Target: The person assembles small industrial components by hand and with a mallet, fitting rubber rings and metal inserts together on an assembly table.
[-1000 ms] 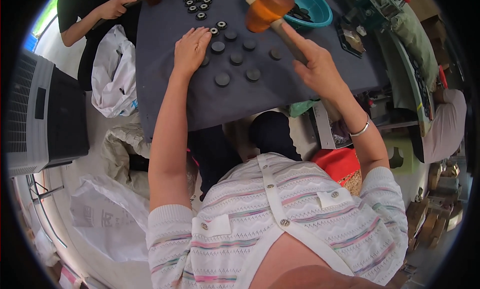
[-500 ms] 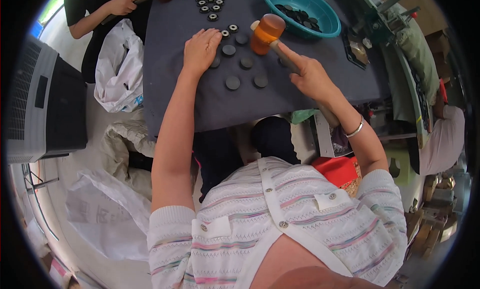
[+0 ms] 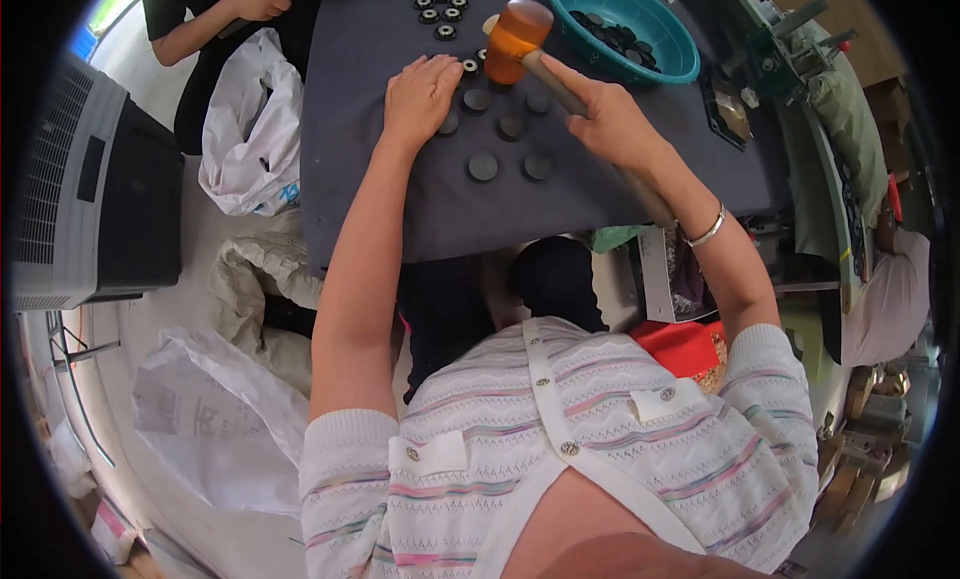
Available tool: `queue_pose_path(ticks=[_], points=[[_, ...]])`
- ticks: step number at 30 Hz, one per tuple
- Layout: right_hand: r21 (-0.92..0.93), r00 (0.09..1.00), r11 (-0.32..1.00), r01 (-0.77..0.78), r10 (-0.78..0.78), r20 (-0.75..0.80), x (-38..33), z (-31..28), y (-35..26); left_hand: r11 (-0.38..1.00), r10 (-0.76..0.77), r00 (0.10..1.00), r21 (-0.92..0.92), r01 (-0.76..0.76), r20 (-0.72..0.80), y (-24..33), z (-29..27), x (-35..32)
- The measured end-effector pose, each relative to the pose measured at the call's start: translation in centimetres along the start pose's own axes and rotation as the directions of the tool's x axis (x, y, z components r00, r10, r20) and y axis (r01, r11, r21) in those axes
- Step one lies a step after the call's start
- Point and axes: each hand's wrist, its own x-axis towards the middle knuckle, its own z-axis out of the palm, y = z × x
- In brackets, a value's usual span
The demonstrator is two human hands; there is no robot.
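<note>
On the dark cloth-covered table, my left hand (image 3: 421, 101) lies palm down, its closed fingertips at a small black wheel (image 3: 469, 67) with a pale metal centre. The thumb is hidden. My right hand (image 3: 618, 124) is wrapped around the wooden handle of a mallet (image 3: 522, 41), whose amber head is just right of my left fingertips. Partly covered by the mallet head are a second wheel and a black disc. Nearer me, several plain black discs (image 3: 483, 167) lie flat and spread out.
A teal basin (image 3: 690, 67) holding many black discs stands at the back right. More black wheels (image 3: 445, 33) lie grouped at the far side. At the far left, another person's hand (image 3: 262, 1) grips a handle. A green metal fixture (image 3: 782, 67) stands beyond the basin.
The mallet and my right hand have moved slightly left relative to the discs, closer to my left fingertips. The whole view has shifted a little; my left hand stays by the same wheel.
</note>
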Motion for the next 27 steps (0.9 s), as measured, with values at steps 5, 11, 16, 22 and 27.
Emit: queue_pose_path(ticks=[5,11,16,22,27], points=[[-0.141,0.979,0.986,0.088,-0.112,-0.171,-0.3,1.4,0.0,1.000,0.021,1.000,-0.007,-0.021,-0.023,0.7,-0.4,0.3],[0.089,0.989,0.996,0.014,-0.001,-0.145,0.2,0.1,2.7,0.999,-0.031,0.999,0.010,0.031,0.036,1.8,-1.1,0.6],[0.061,0.969,0.997,-0.055,0.068,-0.238,1.4,-2.1,6.4,0.998,-0.030,0.999,-0.049,0.028,-0.028,0.8,-0.5,0.4],[0.097,0.953,0.990,-0.105,0.128,-0.274,-0.1,-2.6,6.6,0.998,-0.048,0.999,-0.029,0.048,0.000,0.8,-0.4,0.5],[-0.001,0.962,0.999,0.044,-0.042,-0.269,-1.3,-1.4,5.2,0.999,-0.030,0.999,-0.021,0.030,-0.011,0.7,-0.3,0.3]])
